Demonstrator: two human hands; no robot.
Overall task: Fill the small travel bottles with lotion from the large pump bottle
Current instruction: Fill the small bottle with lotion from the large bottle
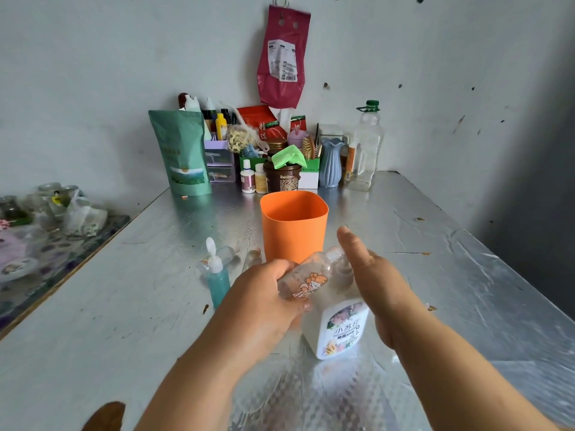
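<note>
The large pump bottle [340, 331] stands on the foil-covered table [155, 306], translucent with a flowered label. My right hand [373, 275] lies flat over its pump head, thumb raised. My left hand [264, 300] grips a clear small travel bottle [306, 276] with an orange cartoon print, tilted so its mouth sits at the pump's spout. A small bottle of blue-green liquid [217, 283] with an open white flip cap stands to the left. Two more clear small bottles [227, 255] [252, 258] lie behind it.
An orange cup [294, 225] stands just behind my hands. Along the back wall is a clutter of items: a green pouch [182, 154], a brown jar [281, 178], a blue vase [331, 163], a clear oil bottle [367, 147]. A lower side table with jars [46, 213] is at left.
</note>
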